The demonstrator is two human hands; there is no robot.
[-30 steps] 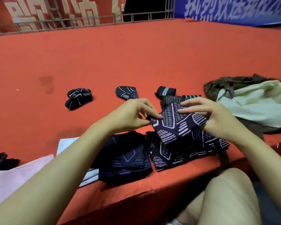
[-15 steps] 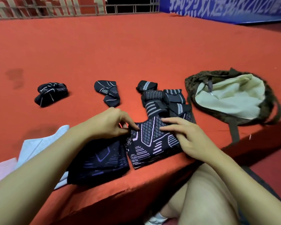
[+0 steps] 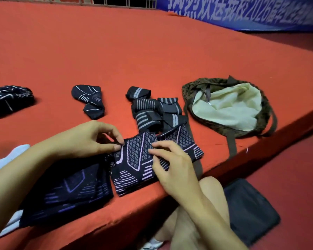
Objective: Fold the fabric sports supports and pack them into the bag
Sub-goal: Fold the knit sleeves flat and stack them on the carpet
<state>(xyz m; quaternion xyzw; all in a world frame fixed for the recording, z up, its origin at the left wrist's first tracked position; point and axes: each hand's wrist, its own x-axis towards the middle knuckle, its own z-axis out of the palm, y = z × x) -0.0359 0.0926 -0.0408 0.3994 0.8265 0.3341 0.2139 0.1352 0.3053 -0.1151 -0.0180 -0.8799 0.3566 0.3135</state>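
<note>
A folded black support with pale lilac lines (image 3: 134, 159) lies near the front edge of the red platform (image 3: 152, 56). My left hand (image 3: 90, 139) pinches its upper left corner between thumb and forefinger. My right hand (image 3: 172, 166) rests on its right part with fingers bent over the fabric. To the left lies a darker folded support (image 3: 70, 192). Behind are striped strap supports (image 3: 155, 112), a small folded support (image 3: 90, 101) and a rolled one (image 3: 9, 100). The open brown bag (image 3: 260, 121) with a pale lining lies to the right.
White cloths (image 3: 13, 154) lie at the left edge under my forearm. The bag's strap (image 3: 231, 145) hangs over the platform's front edge. My knees (image 3: 206, 188) are below the edge, with a dark flat pad (image 3: 251, 210) on the floor. A blue banner (image 3: 242, 13) runs behind.
The patterned support was held up in both hands a second ago; it now lies flat on the platform. The view has swung right, showing more of the bag.
</note>
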